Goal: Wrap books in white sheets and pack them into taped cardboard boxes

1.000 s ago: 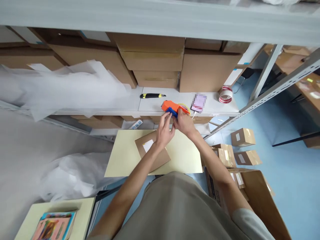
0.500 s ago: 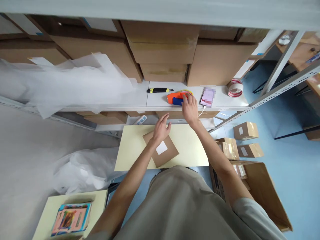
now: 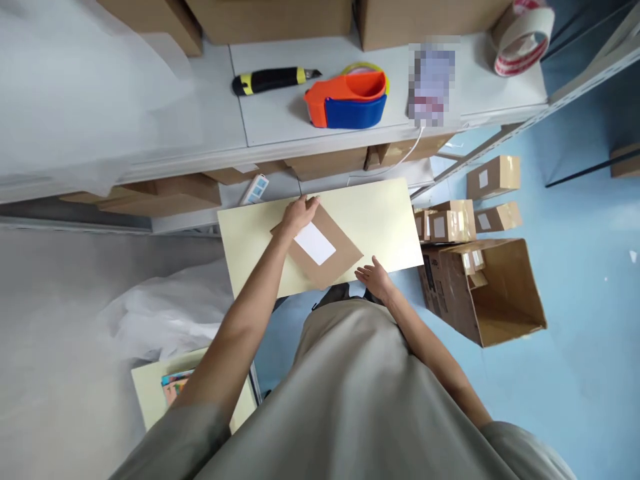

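Note:
A flat cardboard package with a white label lies at an angle on the pale yellow table. My left hand is closed on its far corner, the thumb at the edge. Just off the package's right corner is my right hand, empty, with fingers stretched out and apart, above the near table edge. On the white shelf beyond sits an orange and blue tape dispenser. To its left lies a black and yellow box cutter.
A blurred-out phone on a white cable and a tape roll are on the shelf. An open carton and several small boxes stand on the floor at right. White wrapping sheet bulges at left.
My right hand has left the tape dispenser on the shelf and come down to the near table edge. My left hand has taken hold of the package's far corner. The view has shifted.

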`<control>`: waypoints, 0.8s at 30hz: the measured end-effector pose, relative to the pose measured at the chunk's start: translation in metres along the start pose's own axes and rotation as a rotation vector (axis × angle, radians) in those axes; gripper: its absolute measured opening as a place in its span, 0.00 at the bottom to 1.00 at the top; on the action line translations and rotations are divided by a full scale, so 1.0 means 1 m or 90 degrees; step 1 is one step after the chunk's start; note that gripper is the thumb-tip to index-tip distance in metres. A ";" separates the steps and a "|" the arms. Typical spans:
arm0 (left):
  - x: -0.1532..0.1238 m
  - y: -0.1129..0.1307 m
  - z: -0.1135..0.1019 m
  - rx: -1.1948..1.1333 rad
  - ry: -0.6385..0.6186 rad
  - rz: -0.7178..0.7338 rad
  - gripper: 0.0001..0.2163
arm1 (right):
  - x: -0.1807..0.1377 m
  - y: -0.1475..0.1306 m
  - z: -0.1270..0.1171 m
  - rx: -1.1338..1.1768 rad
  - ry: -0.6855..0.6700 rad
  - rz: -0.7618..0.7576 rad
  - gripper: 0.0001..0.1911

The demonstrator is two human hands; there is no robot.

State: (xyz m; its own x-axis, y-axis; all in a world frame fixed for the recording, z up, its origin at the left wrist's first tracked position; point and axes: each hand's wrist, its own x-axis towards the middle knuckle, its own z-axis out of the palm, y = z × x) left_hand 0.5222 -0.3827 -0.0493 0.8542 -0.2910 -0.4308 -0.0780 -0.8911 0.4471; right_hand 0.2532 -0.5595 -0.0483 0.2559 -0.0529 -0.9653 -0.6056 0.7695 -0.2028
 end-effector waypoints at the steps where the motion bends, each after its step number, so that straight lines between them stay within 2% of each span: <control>1: 0.005 -0.001 0.001 -0.008 -0.016 -0.005 0.31 | 0.001 0.004 0.004 0.030 -0.022 0.002 0.35; 4: 0.010 -0.003 0.003 -0.037 -0.015 0.018 0.31 | 0.001 0.012 0.015 0.060 -0.064 -0.027 0.39; 6: 0.005 -0.005 -0.001 -0.069 0.024 0.043 0.31 | -0.002 0.017 0.020 0.047 -0.065 -0.061 0.41; 9: -0.011 -0.008 -0.017 -0.119 0.110 0.072 0.31 | -0.009 0.025 0.024 0.014 -0.070 -0.126 0.43; 13: -0.042 -0.019 -0.046 -0.167 0.185 0.100 0.30 | -0.023 0.031 0.024 -0.057 -0.058 -0.278 0.42; 15: -0.059 -0.030 -0.051 -0.189 0.203 0.098 0.29 | -0.029 0.028 0.021 -0.132 -0.037 -0.375 0.42; 17: -0.076 -0.042 -0.047 -0.217 0.211 0.083 0.27 | -0.031 0.021 0.018 -0.217 -0.012 -0.465 0.42; 19: -0.093 -0.054 -0.033 -0.243 0.204 0.058 0.24 | -0.029 0.012 0.013 -0.281 0.018 -0.530 0.42; 24: -0.128 -0.075 0.009 -0.302 0.159 -0.035 0.20 | -0.013 -0.007 -0.003 -0.464 0.080 -0.578 0.46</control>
State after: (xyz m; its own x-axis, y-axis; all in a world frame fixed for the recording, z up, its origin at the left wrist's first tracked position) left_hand 0.4141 -0.2820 -0.0349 0.9515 -0.1043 -0.2896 0.1618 -0.6308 0.7589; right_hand 0.2524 -0.5661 -0.0349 0.7650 -0.4888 -0.4194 -0.5382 -0.1274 -0.8332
